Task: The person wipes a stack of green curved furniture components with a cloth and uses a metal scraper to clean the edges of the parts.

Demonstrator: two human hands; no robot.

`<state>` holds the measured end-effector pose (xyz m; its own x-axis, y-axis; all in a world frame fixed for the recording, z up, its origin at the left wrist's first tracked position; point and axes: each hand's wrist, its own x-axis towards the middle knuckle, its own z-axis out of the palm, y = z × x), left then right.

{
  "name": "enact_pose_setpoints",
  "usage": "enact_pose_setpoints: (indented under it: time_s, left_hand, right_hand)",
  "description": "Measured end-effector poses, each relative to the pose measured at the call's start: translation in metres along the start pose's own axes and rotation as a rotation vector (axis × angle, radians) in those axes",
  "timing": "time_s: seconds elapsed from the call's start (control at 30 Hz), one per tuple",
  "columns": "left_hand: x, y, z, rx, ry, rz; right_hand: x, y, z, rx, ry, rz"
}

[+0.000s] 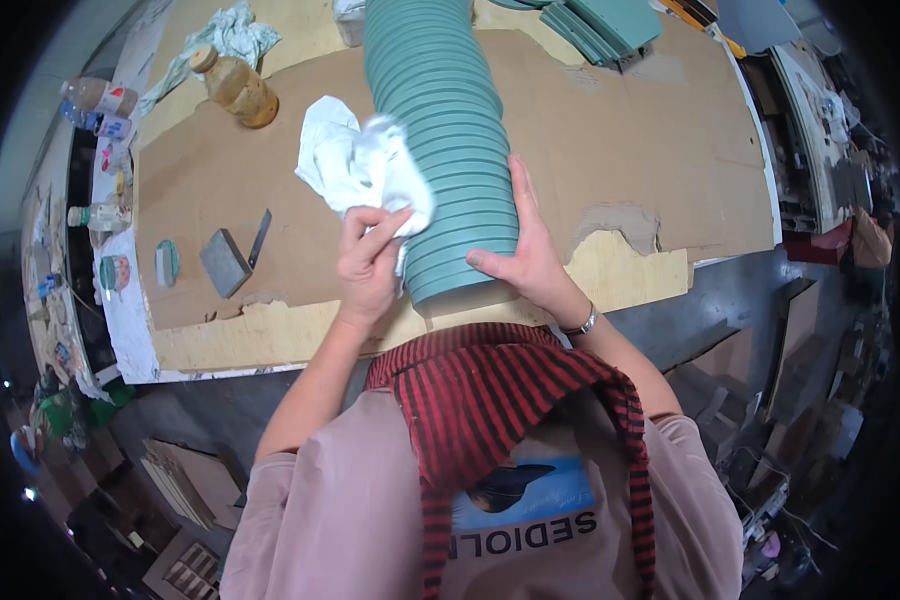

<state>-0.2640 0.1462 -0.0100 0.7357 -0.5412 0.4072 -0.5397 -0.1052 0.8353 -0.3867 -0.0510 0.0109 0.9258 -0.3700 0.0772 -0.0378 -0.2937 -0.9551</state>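
A long row of green, flat pieces with rounded edges, pressed together like a ribbed column, runs away from me across the table. My left hand pinches a white cloth, which is bunched against the left side of the row's near end and partly blurred. Along the right side of the same end lies my right hand, its thumb over the top and its fingers along the side. That hand grips the row. The undersides of the pieces are hidden.
Brown cardboard covers the wooden table. At left stand a murky amber bottle, a grey block, a thin dark strip and a crumpled pale cloth. More green pieces lie at the far right. Plastic bottles line the left edge.
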Motion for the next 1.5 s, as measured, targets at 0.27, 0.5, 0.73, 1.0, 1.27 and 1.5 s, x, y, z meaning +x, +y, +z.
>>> enact_pose_setpoints:
  time_s: [0.27,0.5,0.73,1.0,1.27,1.5]
  left_hand:
    - [0.059,0.028,0.002,-0.051,-0.018,-0.061]
    - [-0.019,-0.067,-0.025,0.044,-0.157,-0.152]
    - [0.03,0.019,0.006,0.036,-0.065,0.262]
    - [0.015,-0.01,-0.014,-0.243,0.01,-0.249]
    - [-0.042,-0.037,-0.003,-0.188,-0.033,-0.032]
    - [-0.005,0.005,-0.006,-0.149,-0.069,0.232]
  right_hand:
    - [0.001,0.004,-0.001,0.051,0.012,-0.003]
    - [0.0,-0.004,-0.005,-0.104,0.008,0.031]
    - [-0.001,-0.024,0.004,-0.488,-0.051,-0.164]
    - [-0.001,-0.016,0.005,-0.537,-0.027,-0.206]
    - [0.0,-0.015,0.005,-0.556,-0.03,-0.228]
    - [-0.002,-0.016,0.001,-0.587,-0.032,-0.224]
